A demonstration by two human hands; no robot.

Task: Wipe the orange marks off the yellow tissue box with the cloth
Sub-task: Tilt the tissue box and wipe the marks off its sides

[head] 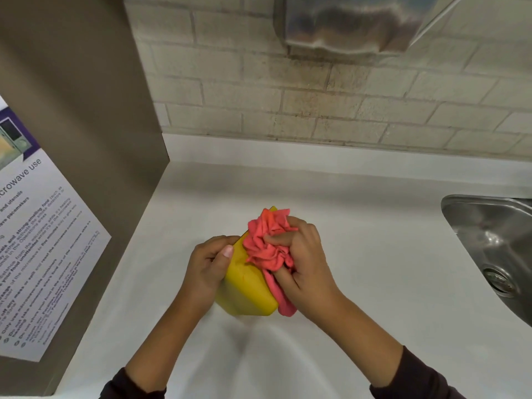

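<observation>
The yellow tissue box [244, 289] is tilted above the white counter, its near rounded end towards me. My left hand [205, 269] grips its left side, thumb lying on the top face. A crumpled pink-red cloth [266, 244] is bunched on the box's top right part and hangs down past its right edge. My right hand [302, 260] clutches that cloth with curled fingers and presses it on the box. A faint orange speck shows on the bare yellow face near the cloth; the far end of the box is hidden under the cloth.
A white counter [359, 226] runs to a brick wall. A steel sink [495, 249] sits at the right. A brown panel [86, 139] with a microwave-use notice [37, 254] stands at the left. A metal dispenser [351, 24] hangs on the wall above.
</observation>
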